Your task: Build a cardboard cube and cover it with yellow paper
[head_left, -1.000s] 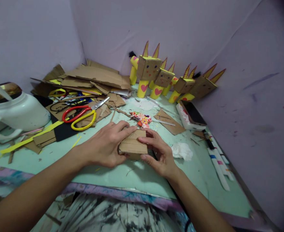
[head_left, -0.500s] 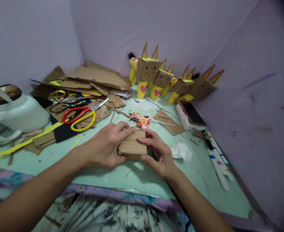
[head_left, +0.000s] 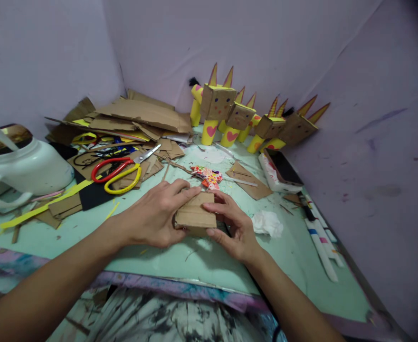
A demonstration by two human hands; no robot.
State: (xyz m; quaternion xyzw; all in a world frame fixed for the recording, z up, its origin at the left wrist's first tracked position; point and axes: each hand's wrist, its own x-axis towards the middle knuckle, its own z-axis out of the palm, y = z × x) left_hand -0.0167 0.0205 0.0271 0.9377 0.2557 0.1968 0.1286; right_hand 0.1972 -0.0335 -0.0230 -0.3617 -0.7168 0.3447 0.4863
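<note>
A small brown cardboard box (head_left: 195, 214) is between my two hands, low over the front of the green tabletop. My left hand (head_left: 162, 213) grips its left side, the thumb and forefinger along the edges. On the right side, my right hand (head_left: 233, 228) holds it with curved fingers, one fingertip resting on the top face and the thumb at the lower front corner. The box's underside is hidden. Just beyond it lies a colourful patterned piece (head_left: 209, 177) with a white stick (head_left: 242, 181).
Scissors (head_left: 123, 173) with red and yellow handles lie left, before a cardboard pile (head_left: 134, 114). A white mug (head_left: 27, 166) stands far left. Several yellow cardboard figures (head_left: 218, 107) line the back. Crumpled tissue (head_left: 268, 223), a phone (head_left: 283, 166) and markers (head_left: 321, 247) are on the right.
</note>
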